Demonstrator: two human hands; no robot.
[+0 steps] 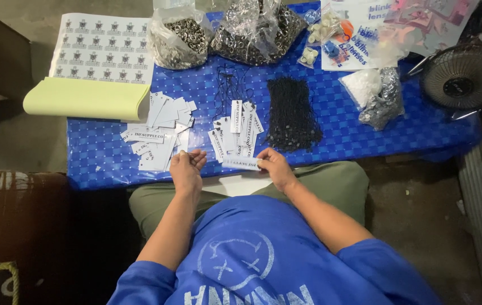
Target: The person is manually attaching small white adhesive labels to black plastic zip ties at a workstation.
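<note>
Currently, stringing step: your right hand [275, 166] pinches a white tag [241, 163] at the table's [100, 158] near edge; your left hand [186, 168] hovers beside it, fingers loosely curled, holding nothing visible. Next likely needs a black string [292, 113].

A low desk [100, 164] under a glossy blue woven-pattern cover stands on a bare grey concrete floor [9, 141]. A small black fan [465, 79] sits at its right end. A dark brown cushioned seat [15, 214] lies at lower left, in dim shadow
</note>
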